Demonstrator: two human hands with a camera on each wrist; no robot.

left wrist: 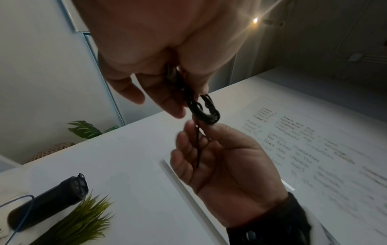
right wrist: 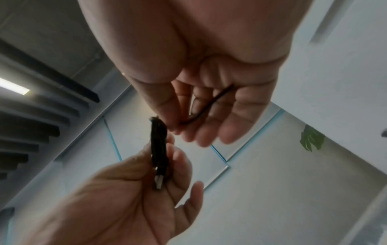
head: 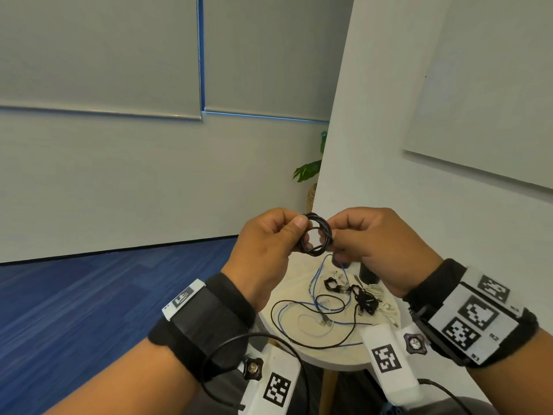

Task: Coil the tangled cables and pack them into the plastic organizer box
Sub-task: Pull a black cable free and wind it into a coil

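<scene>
Both hands are raised above the round table [head: 338, 354]. Between them is a small black cable coil [head: 317, 235]. My left hand [head: 299, 232] pinches the coil's left side between thumb and fingers. A silver USB plug [right wrist: 158, 180] of the coil [right wrist: 159, 145] lies against that hand's fingers. My right hand [head: 338, 236] pinches the coil's right side, and the cable's loose tail [right wrist: 209, 106] runs across its fingers. Blue, black and white tangled cables [head: 329, 304] lie spread on the table below. No organizer box is in view.
A black cylinder [left wrist: 48, 200] and a small green grass plant [left wrist: 83, 220] stand at the table's far side. A white wall with a whiteboard [head: 484, 85] is close on the right. Blue carpet [head: 89, 295] lies to the left. A leafy plant [head: 308, 170] stands behind the wall corner.
</scene>
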